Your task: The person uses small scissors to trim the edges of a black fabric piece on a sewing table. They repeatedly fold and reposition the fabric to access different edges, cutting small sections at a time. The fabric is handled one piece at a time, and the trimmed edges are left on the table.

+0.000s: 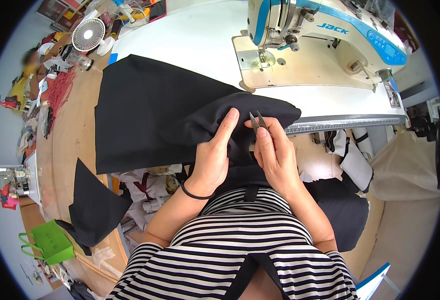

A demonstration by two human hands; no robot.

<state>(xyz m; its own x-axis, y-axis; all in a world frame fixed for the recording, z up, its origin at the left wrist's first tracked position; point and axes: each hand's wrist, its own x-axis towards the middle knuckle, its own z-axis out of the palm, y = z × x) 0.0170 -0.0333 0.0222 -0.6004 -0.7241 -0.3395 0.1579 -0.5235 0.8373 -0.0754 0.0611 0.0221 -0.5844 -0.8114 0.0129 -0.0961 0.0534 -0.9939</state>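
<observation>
A large piece of black fabric (145, 110) spreads over the white sewing table, its right part gathered into folds near its front edge. My left hand (212, 162) is closed on the gathered fabric, thumb on top and pointing away from me; the curled fingers are partly hidden. Just to its right, my right hand (277, 155) grips a pair of metal thread snips (258, 122). The blades point up and away, slightly apart, over the folds. Whether they touch the cloth I cannot tell.
A white and blue sewing machine (325, 30) stands at the back right. A ruler strip (345, 125) runs along the table's front edge. To the left are a small fan (88, 35), a smaller black fabric piece (97, 207) and a green bag (52, 242). Dark cloth (342, 212) lies lower right.
</observation>
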